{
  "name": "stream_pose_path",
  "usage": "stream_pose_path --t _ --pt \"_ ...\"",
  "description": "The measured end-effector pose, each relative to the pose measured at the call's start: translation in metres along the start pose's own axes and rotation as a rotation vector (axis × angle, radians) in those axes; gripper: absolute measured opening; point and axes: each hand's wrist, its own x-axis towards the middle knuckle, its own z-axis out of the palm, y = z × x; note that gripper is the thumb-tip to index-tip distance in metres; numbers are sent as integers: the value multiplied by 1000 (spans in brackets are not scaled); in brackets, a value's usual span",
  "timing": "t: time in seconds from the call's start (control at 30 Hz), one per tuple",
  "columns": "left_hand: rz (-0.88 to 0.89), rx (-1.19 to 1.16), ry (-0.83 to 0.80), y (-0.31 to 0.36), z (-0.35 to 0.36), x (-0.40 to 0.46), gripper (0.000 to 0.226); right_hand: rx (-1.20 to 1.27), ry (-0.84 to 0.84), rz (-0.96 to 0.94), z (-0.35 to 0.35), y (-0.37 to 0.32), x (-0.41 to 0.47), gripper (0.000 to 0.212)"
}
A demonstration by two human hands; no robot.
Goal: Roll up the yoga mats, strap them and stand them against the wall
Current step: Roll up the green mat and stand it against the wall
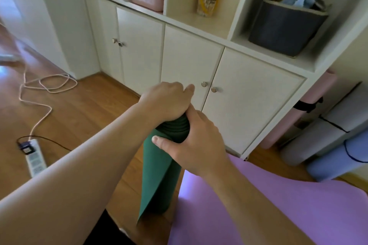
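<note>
Two hands (165,101) grip one green mat (159,175); perhaps four rolled mats (318,141) stand beside

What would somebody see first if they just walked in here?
Right in the middle, both hands grip the top of a rolled green mat standing on end on the wood floor: the left hand over its end, the right hand round its side. At lower right a purple mat lies spread out. At far right, a pink roll with a black strap leans by the white cabinet.
</note>
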Motion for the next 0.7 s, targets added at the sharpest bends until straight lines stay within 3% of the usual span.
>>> stream_pose_path --t 0.1,0.23,0.43,0.53,0.63,0.7 --pt "90 97 -61 3 5 7 5 46 9 28 -3 6 0 83" --pt "127 200 -115 6 9 12 39 225 9 125 -3 8 -5 123" --pt "75 288 -133 7 10 10 34 272 11 177 2 4 0 139" --pt "66 320 -170 4 9 13 34 156 97 215 3 -9 -6 136" --pt "111 418 -169 1 11 17 33 -57 278 242 12 -21 -22 108" --pt "117 426 -169 1 14 18 36 -87 272 296 18 -23 -30 90"
